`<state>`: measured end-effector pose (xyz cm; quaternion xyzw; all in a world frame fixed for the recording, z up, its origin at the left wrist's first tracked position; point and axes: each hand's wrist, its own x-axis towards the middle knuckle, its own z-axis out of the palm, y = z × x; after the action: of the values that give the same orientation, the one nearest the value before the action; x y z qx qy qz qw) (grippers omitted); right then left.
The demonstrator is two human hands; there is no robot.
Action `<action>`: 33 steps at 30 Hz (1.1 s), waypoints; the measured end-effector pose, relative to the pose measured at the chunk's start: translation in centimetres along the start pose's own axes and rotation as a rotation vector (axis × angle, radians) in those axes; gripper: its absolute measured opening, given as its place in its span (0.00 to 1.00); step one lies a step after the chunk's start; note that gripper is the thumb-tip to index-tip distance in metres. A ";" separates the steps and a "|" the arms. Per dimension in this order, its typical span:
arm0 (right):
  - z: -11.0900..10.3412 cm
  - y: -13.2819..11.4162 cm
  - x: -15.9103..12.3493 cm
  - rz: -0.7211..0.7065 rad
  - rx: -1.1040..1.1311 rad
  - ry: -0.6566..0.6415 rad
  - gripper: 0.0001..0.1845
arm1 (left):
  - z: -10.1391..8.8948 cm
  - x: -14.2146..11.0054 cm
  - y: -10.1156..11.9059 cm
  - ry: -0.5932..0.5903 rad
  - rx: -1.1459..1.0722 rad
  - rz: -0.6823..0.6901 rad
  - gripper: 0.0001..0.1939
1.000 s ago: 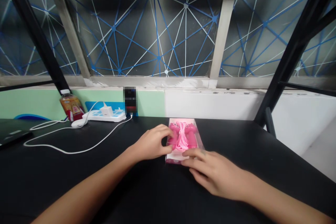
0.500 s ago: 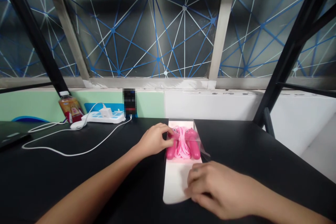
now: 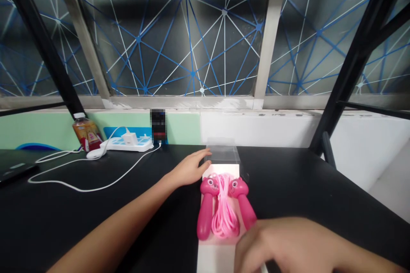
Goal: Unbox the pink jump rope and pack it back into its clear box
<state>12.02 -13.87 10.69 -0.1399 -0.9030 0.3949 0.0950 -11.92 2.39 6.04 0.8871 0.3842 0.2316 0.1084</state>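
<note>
A pink jump rope (image 3: 225, 217) lies in front of me, its cord bundled between two dark-pink handles with animal-shaped heads. It rests on a white and pale-pink backing card (image 3: 214, 258). My right hand (image 3: 278, 241) is closed on the near part of this card; its fingertips are partly hidden at the bottom of the view. Beyond the rope is a clear plastic box (image 3: 224, 154), with the card's far end still at its near opening. My left hand (image 3: 188, 169) grips the box's left side with thumb and fingers.
On the black table (image 3: 294, 187), a white power strip (image 3: 128, 145) with a charger and white cable stands at the back left. A drink bottle (image 3: 87, 131) is beside it, with a blurred-out device (image 3: 158, 126) at the right. Black metal posts rise on both sides.
My right hand has moved toward me with the card, and the jump rope has slid out of the clear box. My left hand stays at the box, its fingers slightly shifted.
</note>
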 end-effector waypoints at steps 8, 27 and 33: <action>-1.5 5.5 -0.2 0.372 -0.488 0.683 0.14 | -2.7 -2.4 2.6 0.106 0.111 0.073 0.14; -0.4 9.0 0.4 0.453 -0.528 0.681 0.11 | -2.9 -3.2 3.9 -0.284 0.067 -0.014 0.15; -0.6 8.1 0.7 0.459 -0.609 0.631 0.10 | -3.3 -3.3 3.7 -0.302 0.032 -0.002 0.16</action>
<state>13.00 -8.00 5.14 -0.4694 -0.8505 0.0621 0.2290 -13.16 -2.54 9.19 0.9131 0.3681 0.0894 0.1507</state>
